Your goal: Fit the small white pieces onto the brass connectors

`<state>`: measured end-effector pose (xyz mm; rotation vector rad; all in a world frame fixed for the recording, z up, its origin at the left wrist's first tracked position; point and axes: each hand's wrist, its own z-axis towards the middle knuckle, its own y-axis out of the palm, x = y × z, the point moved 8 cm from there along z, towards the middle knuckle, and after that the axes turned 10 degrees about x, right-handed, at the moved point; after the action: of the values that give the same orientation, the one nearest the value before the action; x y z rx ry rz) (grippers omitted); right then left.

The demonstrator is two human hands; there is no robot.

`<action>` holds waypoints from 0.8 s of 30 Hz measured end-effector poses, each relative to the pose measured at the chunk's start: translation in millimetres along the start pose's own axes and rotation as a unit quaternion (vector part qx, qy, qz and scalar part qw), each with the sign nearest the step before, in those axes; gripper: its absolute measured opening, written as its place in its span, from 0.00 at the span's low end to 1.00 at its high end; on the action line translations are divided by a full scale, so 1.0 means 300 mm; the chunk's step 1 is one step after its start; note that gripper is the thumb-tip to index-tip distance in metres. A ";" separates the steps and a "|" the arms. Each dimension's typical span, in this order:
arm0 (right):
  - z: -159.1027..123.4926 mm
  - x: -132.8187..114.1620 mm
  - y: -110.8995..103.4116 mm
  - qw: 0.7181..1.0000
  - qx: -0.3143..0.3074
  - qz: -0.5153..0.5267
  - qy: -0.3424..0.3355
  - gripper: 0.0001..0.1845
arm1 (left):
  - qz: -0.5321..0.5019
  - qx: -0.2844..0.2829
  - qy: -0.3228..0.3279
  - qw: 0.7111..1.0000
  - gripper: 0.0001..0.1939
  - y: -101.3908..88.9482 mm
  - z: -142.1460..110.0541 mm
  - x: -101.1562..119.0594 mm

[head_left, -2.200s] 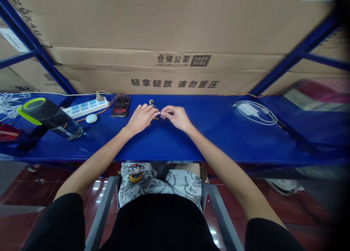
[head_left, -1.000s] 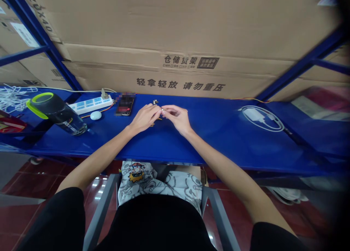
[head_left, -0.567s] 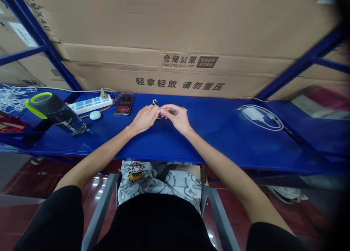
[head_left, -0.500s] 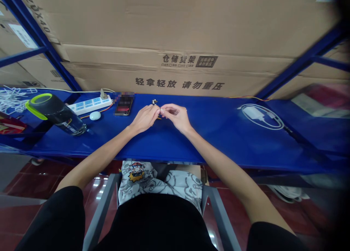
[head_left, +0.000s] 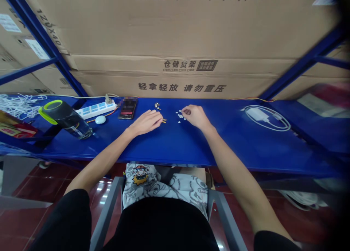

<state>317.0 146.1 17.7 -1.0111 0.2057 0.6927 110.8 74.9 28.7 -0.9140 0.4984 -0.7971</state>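
My left hand (head_left: pixel 147 121) rests on the blue shelf (head_left: pixel 175 141), its fingers curled over a thin yellow-tipped wire piece (head_left: pixel 163 121) that sticks out to the right. My right hand (head_left: pixel 194 116) is further right, fingers pinched down at a scatter of several tiny white parts (head_left: pixel 179 116). A small metal part (head_left: pixel 157 105) lies just behind my left hand, untouched.
A phone (head_left: pixel 127 108), a white power strip (head_left: pixel 95 108), a small white oval case (head_left: pixel 100 119) and a lying dark bottle with a green lid (head_left: pixel 65 118) are to the left. A coiled white charger cable (head_left: pixel 266 116) lies right. Cardboard boxes (head_left: pixel 175 47) wall the back.
My hands were pinched together at the middle; now they are apart. The right hand has moved right to the white parts, and the left has stayed down on the shelf.
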 end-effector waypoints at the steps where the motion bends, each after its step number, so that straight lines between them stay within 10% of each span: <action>1: -0.003 0.006 0.007 0.999 -0.014 -0.030 -0.007 0.08 | 0.009 -0.011 0.017 1.000 0.19 0.005 -0.006 0.007; 18: -0.031 -0.104 0.025 0.998 0.001 -0.027 -0.054 0.12 | 0.020 -0.025 0.044 0.999 0.09 -0.024 -0.033 0.000; 24: -0.094 -0.265 0.077 0.973 -0.116 0.087 -0.178 0.13 | -0.001 -0.024 0.038 0.999 0.15 -0.021 -0.036 -0.010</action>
<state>245.6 95.8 23.4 -1.0795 -0.1051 1.0644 99.1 69.6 28.4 -0.9314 0.5859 -0.8260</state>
